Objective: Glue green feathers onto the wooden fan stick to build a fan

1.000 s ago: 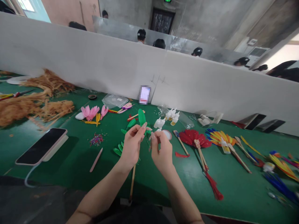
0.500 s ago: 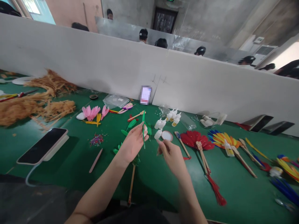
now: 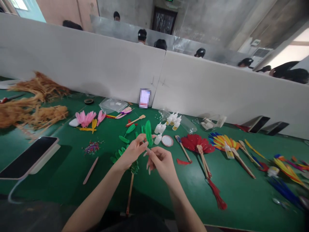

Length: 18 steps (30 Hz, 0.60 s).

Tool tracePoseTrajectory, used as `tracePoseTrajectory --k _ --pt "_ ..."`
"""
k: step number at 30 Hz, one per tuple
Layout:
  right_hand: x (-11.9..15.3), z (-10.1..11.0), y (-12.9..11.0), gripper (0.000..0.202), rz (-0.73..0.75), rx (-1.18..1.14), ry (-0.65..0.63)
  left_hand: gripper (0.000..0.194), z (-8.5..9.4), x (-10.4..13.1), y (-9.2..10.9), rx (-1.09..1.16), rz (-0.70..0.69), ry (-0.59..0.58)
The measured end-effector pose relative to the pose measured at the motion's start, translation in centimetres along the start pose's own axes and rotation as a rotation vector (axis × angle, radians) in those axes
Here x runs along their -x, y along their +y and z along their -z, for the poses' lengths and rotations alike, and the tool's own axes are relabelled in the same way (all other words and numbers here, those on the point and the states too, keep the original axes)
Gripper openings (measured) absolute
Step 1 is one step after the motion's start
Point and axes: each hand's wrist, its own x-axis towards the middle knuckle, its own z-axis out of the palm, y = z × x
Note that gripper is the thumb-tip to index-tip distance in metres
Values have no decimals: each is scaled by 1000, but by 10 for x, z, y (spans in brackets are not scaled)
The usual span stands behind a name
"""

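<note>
A green feather (image 3: 148, 132) stands nearly upright between my hands, above the table. My left hand (image 3: 135, 149) pinches it from the left side. Fingertips of my right hand (image 3: 161, 161) close on its lower end. Below and behind my left hand lies a green feather fan (image 3: 134, 168), partly hidden by my wrist, its wooden handle (image 3: 130, 193) pointing toward me. Loose green feathers (image 3: 130, 129) lie just beyond my left hand. Past my right hand are a small white bottle (image 3: 158, 139) and a round white dish (image 3: 167, 140).
A red feather fan (image 3: 197, 143) and a yellow-blue one (image 3: 223, 143) lie to the right. Several glue bottles (image 3: 173, 119) stand behind. Pink feathers (image 3: 85, 118), a sequin pile (image 3: 91, 147), brown fibre (image 3: 38, 87) and a phone (image 3: 29, 156) are at left. A white partition (image 3: 205, 83) borders the back.
My right hand has moved left from beside the white bottle to the feather's lower end. The feather has turned its broad side toward me. The view has shifted slightly right.
</note>
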Motion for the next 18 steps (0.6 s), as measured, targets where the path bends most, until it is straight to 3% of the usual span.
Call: tracePoseTrajectory --k 4,8,11,15,18 --pt "-4 3 11 40 -5 34 27 28 6 5 1 -160 60 -41" --pt "-6 3 18 36 -15 83 -5 25 5 2 5 -107 117 27" --pt "-4 3 22 34 -27 108 -27 24 11 -5 8 -72 103 132" --pt "0 2 33 35 -53 110 -28 25 37 -17 7 -55 54 258" --pt "2 2 41 36 -80 108 -33 34 58 -22 6 -3 22 503"
